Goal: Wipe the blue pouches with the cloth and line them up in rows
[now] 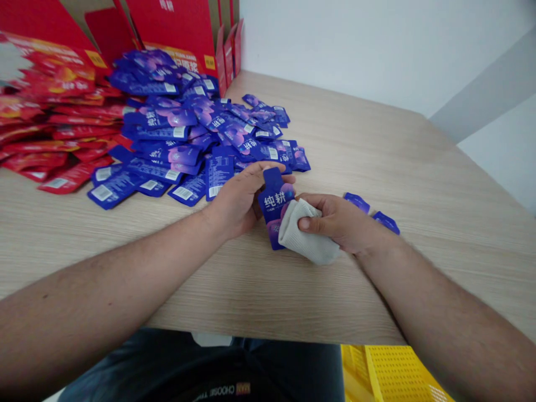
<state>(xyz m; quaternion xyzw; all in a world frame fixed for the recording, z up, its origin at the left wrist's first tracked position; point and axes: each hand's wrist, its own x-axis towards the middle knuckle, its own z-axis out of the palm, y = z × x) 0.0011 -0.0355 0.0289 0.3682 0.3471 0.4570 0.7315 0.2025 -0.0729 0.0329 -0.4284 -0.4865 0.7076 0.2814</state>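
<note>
My left hand (245, 198) grips a blue and purple pouch (274, 195) by its upper left side, with its printed front facing up. The thumb lies near the pouch's narrow top. In my right hand (335, 220) a folded white cloth (307, 234) is pinched, and it rests against the lower right part of the pouch. Two more blue pouches (385, 222) lie on the table just past my right hand, partly hidden by it. A heap of blue pouches (184, 134) spreads out beyond my left hand.
Red pouches (71, 134) are piled at the left. Red cardboard boxes (171, 33) stand behind both piles, near the white wall (355, 50). The wooden table (251, 290) ends close to my lap. A yellow plastic crate (393, 374) sits below its edge at the lower right.
</note>
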